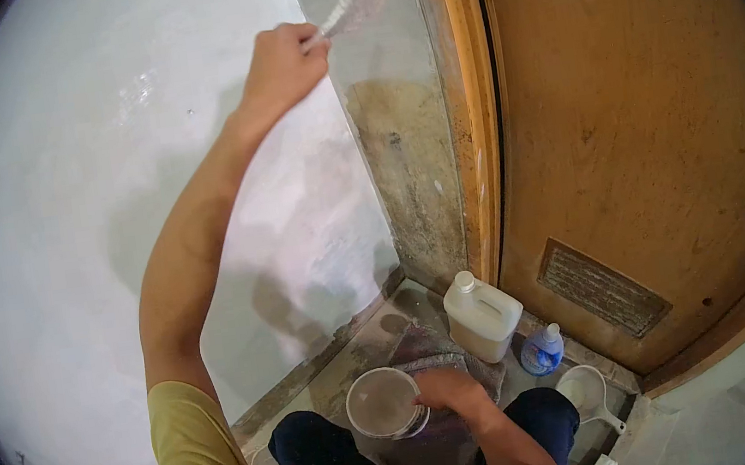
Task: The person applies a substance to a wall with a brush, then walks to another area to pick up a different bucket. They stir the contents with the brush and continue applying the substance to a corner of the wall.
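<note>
My left hand is raised high in front of the wall corner, its fingers closed around the handle of a paintbrush. The brush tilts up to the right, with whitish bristles blurred by motion, before the narrow grey wall strip. Low between my knees, my right hand grips the rim of a small round whitish bucket. What is in the bucket looks pale and greyish; I cannot make it out clearly. The wall on the left is coated white, with a glossy wet-looking patch.
A white plastic jug stands on the floor by the wooden door frame. Beside it are a blue bottle and a white dipper. A crumpled cloth lies behind the bucket. The wooden door has a low vent.
</note>
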`<state>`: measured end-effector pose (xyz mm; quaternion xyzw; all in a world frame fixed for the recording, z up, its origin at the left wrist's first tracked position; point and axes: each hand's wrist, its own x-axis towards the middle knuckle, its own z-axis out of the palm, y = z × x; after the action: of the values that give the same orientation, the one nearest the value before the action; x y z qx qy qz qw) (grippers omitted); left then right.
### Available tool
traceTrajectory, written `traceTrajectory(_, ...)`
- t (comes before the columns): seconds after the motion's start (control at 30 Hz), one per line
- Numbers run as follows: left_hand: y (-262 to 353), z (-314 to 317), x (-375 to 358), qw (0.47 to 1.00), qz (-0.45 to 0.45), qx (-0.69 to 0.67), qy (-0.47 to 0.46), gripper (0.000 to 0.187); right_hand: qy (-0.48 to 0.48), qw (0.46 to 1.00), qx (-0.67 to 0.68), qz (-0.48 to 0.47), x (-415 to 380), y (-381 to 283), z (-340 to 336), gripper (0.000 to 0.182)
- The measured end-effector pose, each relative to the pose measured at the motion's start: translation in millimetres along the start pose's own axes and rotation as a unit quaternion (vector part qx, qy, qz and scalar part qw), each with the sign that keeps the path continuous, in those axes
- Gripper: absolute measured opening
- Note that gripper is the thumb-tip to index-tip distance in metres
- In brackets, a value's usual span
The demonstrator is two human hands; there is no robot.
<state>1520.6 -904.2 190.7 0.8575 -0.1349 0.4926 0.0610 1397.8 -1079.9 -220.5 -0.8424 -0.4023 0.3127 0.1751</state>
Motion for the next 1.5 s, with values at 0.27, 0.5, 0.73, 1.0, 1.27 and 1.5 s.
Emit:
traceTrajectory(0.27, -9.8, -0.8, -33.0, 0.987, -0.102, -0.095, -0.084, 0.030, 0.025, 1.000, -0.006, 0.009, -4.7, -2.1, -0.9, 0.031)
traceTrajectory(0.5, -12.1, 15.9, -180.2, 0.900, -0.173, -0.103, -0.387, 0.031, 0.076, 0.997, -0.008, -0.007, -51.2, -3.1, -10.2, 0.034)
traceTrajectory(0.73, -7.4, 2.3, -306.3, 0.800, -0.155, -0.079, -0.574, 0.022, 0.160, 0.986, -0.048, 0.015, -95.4, 22.8, -22.7, 0.040)
traceTrajectory(1.0, 5.3, 30.5, -419.1, 0.690, -0.100, -0.066, -0.714, 0.017, 0.086, 0.993, -0.035, 0.078, -94.9, 5.8, -34.6, 0.045)
traceTrajectory(1.27, 28.8, 95.8, -493.2, 0.666, -0.022, -0.044, -0.744, 0.016, 0.124, 0.989, -0.038, 0.068, -92.8, -1.9, -23.0, 0.038)
traceTrajectory(1.5, 21.2, 125.7, -573.3, 0.715, -0.020, -0.065, -0.696, 0.016, 0.074, 0.991, -0.037, 0.105, -47.3, 10.2, 18.2, 0.034)
